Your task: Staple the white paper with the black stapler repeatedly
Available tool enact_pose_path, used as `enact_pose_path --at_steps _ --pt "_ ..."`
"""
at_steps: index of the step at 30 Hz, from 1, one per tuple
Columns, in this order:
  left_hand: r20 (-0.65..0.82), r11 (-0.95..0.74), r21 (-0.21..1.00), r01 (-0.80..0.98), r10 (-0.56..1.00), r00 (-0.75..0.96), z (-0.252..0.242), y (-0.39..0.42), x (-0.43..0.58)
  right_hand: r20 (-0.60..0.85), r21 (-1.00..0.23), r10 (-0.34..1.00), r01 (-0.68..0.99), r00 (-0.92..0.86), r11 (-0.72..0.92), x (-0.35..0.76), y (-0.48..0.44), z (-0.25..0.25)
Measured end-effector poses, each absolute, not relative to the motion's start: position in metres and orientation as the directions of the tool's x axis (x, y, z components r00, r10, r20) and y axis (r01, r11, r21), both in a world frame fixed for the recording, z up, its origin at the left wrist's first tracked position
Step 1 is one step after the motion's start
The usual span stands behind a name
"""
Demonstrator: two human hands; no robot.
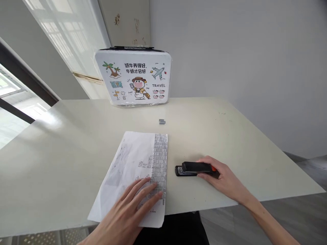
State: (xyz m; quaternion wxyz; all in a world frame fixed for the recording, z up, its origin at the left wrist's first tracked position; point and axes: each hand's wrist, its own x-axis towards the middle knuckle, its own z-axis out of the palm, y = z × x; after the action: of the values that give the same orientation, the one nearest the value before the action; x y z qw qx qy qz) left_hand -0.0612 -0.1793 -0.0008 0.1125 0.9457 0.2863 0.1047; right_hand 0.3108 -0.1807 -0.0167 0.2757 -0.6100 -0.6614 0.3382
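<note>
A white printed sheet of paper [133,170] lies on the pale table [76,143], its right edge covered by a dense strip of staples. My left hand [127,211] rests flat on the sheet's lower part, fingers stretched out and touching the stapled strip. To the right of the paper lies a black stapler [194,168] with an orange end. My right hand [222,178] is wrapped round its rear end, thumb on one side and fingers on the other.
A white case [134,78] with cartoon prints and the word TRAVEL stands upright at the table's far edge. Two small blocks of staples [161,121] lie between it and the paper. A grey wall is behind, a window to the left.
</note>
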Motion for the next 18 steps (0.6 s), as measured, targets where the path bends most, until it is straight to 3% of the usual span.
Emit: enact_pose_path --at_steps 6,18 --pt "0.205 -0.760 0.262 0.595 0.646 0.735 -0.013 -0.179 -0.045 -0.059 -0.798 0.992 0.602 -0.115 0.022 0.307 -0.175 -0.014" --pt "0.250 -0.746 0.342 0.571 0.658 0.710 -0.025 -0.155 0.010 -0.059 -0.785 0.988 0.619 -0.141 0.042 0.310 -0.158 -0.006"
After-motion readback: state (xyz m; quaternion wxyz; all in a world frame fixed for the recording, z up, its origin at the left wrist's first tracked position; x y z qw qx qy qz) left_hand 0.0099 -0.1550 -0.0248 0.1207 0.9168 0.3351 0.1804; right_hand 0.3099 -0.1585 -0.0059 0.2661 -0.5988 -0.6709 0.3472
